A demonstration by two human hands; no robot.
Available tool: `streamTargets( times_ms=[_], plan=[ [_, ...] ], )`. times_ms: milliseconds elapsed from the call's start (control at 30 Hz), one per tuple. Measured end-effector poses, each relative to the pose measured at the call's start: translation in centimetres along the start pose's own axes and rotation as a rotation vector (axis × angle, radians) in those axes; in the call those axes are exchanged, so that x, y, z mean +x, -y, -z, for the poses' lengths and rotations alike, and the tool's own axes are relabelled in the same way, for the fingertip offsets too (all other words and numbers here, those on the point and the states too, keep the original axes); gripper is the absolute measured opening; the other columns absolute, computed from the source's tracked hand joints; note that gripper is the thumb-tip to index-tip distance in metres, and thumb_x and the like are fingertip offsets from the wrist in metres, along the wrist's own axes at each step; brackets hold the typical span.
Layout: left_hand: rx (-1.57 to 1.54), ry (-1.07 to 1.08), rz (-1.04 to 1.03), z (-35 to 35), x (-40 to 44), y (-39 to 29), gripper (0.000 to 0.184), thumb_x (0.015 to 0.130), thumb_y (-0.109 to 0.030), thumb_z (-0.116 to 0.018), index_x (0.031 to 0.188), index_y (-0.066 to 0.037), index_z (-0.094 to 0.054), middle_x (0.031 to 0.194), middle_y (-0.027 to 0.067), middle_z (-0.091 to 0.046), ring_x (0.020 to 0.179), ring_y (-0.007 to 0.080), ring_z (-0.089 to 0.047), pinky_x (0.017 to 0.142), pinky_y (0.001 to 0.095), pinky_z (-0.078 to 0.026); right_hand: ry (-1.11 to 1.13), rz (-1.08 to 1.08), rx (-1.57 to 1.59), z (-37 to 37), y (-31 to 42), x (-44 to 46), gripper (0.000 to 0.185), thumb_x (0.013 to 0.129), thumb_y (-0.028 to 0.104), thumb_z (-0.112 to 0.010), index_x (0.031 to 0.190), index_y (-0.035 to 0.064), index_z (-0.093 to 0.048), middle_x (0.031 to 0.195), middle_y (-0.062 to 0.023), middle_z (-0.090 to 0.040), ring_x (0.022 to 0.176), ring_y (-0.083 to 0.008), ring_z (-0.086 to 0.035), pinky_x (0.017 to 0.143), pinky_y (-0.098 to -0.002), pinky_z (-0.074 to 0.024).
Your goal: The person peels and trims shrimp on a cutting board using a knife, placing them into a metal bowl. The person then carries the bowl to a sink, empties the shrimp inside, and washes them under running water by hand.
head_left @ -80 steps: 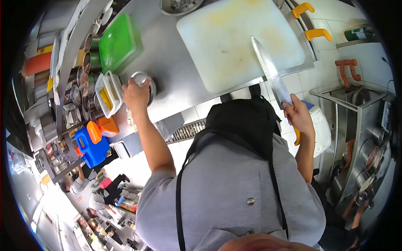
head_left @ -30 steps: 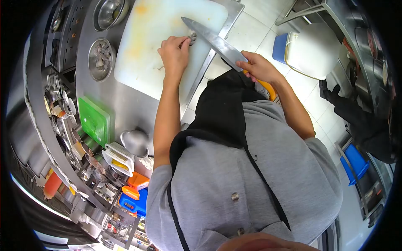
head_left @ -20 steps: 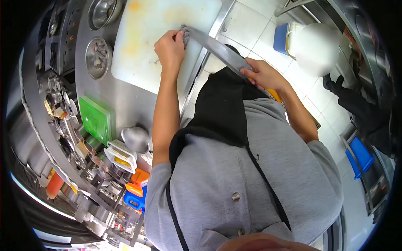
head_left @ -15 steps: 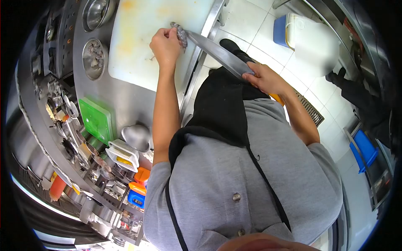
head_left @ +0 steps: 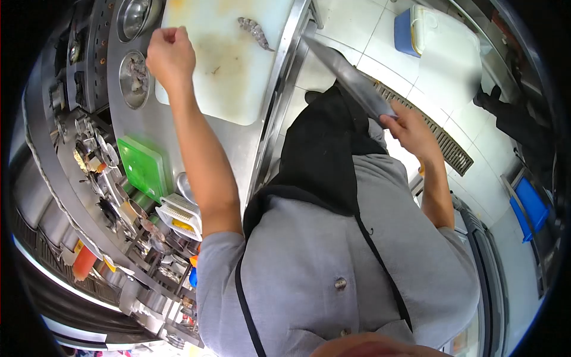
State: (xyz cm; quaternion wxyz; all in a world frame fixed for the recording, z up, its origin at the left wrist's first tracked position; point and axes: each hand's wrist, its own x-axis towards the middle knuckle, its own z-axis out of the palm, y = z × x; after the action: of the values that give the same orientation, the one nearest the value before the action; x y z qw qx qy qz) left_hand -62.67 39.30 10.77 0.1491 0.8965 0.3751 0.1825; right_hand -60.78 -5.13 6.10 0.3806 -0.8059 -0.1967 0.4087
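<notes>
My left hand (head_left: pixel 171 58) is over the left edge of the white cutting board (head_left: pixel 223 92), close to a metal bowl (head_left: pixel 132 80) with greyish pieces in it. Its fingers are curled together in a pinch, and whatever they hold, if anything, is hidden. A grey shrimp (head_left: pixel 256 33) lies on the board, apart from both hands. My right hand (head_left: pixel 411 130) grips a large knife (head_left: pixel 351 80) by its handle. The broad blade points up and left, past the board's right side and above the floor.
Another metal bowl (head_left: pixel 135 19) stands at the upper left. Beside the board's lower end are a green lidded container (head_left: pixel 141 168) and a white basket (head_left: pixel 181 215). A cooler box (head_left: pixel 437 33) stands on the tiled floor, and another person's dark-clothed leg (head_left: pixel 517 122) is at right.
My left hand has left the shrimp and moved left towards the bowl. The shrimp stays on the board. My right hand has swung the knife right and down, away from the board.
</notes>
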Motion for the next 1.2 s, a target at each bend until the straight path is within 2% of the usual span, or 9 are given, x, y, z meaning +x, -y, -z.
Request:
streamTargets(
  times_ms=[33,133,267,367,500,600,833,933,1200],
  plan=[
    [-0.088,0.062,-0.027,0.2,0.9,0.1,0.03,0.083,-0.029,-0.072,0.098,-0.003,-0.071,0.083,0.017,-0.073,0.08,0.0315,-0.071,0.078,0.041,-0.054,0.035,-0.186,0.022,0.9,0.7,-0.1,0.03,0.097,0.026,-0.062,0.089,0.0,-0.049,0.057,-0.0147,-0.054,0.049,-0.024,-0.054,0.05,-0.0395,-0.0418],
    [-0.08,0.285,-0.037,-4.6,-0.5,-0.6,0.049,0.078,-0.035,-0.076,0.114,-0.003,-0.065,0.095,0.0202,-0.072,0.092,0.0333,-0.07,0.084,0.0417,-0.054,0.004,-0.21,0.043,1.8,2.0,0.6,0.029,0.099,0.026,-0.061,0.089,0.001,-0.05,0.056,-0.0093,-0.054,0.05,-0.0146,-0.053,0.049,-0.0355,-0.0427],
    [-0.05,0.349,-0.076,-8.2,-3.6,-1.8,0.066,0.072,-0.042,-0.08,0.123,-0.004,-0.061,0.1,0.0244,-0.072,0.092,0.034,-0.071,0.084,0.0401,-0.055,-0.052,-0.117,0.01,1.8,3.6,3.4,0.029,0.097,0.025,-0.061,0.087,0.0001,-0.049,0.06,-0.0122,-0.058,0.052,-0.0188,-0.055,0.053,-0.036,-0.0443],
    [-0.281,0.434,0.12,-8.6,-2.8,-0.4,0.055,0.074,-0.026,-0.08,0.12,-0.001,-0.063,0.094,0.0184,-0.071,0.08,0.0226,-0.071,0.072,0.033,-0.058,0.008,0.041,-0.07,1.8,3.7,5.6,0.03,0.1,0.023,-0.058,0.084,0.0032,-0.044,0.058,-0.0036,-0.053,0.046,-0.0084,-0.046,0.043,-0.0279,-0.0368],
    [-0.681,0.453,0.386,-6.1,-3.2,0.0,0.047,0.081,-0.009,-0.077,0.122,0.006,-0.06,0.083,0.0116,-0.067,0.074,0.0173,-0.069,0.066,0.0282,-0.057,0.141,0.013,-0.059,1.8,5.4,8.3,0.031,0.1,0.023,-0.058,0.082,0.0039,-0.042,0.057,-0.0048,-0.052,0.046,-0.009,-0.046,0.043,-0.0284,-0.037],
    [-0.728,0.451,0.417,-6.5,-3.8,0.5,0.052,0.082,-0.009,-0.077,0.128,0.006,-0.057,0.085,0.0124,-0.068,0.075,0.0179,-0.07,0.066,0.0281,-0.056,0.247,-0.008,-0.065,1.8,6.1,9.8,0.03,0.099,0.026,-0.059,0.087,0.0005,-0.048,0.059,-0.0132,-0.056,0.051,-0.0225,-0.055,0.053,-0.0389,-0.0433],
    [-0.581,0.407,0.354,-6.2,-5.3,-0.7,0.056,0.079,-0.005,-0.078,0.13,0.005,-0.057,0.078,0.0104,-0.07,0.067,0.0163,-0.071,0.063,0.0262,-0.055,0.295,-0.041,-0.01,1.4,5.5,11.1,0.033,0.1,0.029,-0.058,0.086,0.0017,-0.046,0.059,-0.0102,-0.056,0.05,-0.0195,-0.055,0.05,-0.0367,-0.044],
    [-0.642,0.425,0.443,-6.3,-5.5,-1.3,0.059,0.083,-0.002,-0.076,0.135,0.007,-0.05,0.087,0.014,-0.068,0.071,0.0187,-0.07,0.066,0.0277,-0.057,0.316,-0.082,-0.001,1.2,5.3,11.0,0.033,0.1,0.029,-0.058,0.086,0.0022,-0.046,0.059,-0.0096,-0.057,0.049,-0.0189,-0.055,0.049,-0.0359,-0.044],
    [-0.615,0.349,0.386,-7.1,-6.3,-0.8,0.06,0.081,-0.004,-0.076,0.135,0.008,-0.051,0.073,0.0106,-0.07,0.06,0.0133,-0.067,0.059,0.0251,-0.052,0.312,-0.05,0.022,0.2,3.9,10.1,0.032,0.098,0.028,-0.061,0.086,0.0023,-0.047,0.058,-0.0084,-0.056,0.049,-0.0191,-0.056,0.049,-0.0349,-0.0435]
  ],
)
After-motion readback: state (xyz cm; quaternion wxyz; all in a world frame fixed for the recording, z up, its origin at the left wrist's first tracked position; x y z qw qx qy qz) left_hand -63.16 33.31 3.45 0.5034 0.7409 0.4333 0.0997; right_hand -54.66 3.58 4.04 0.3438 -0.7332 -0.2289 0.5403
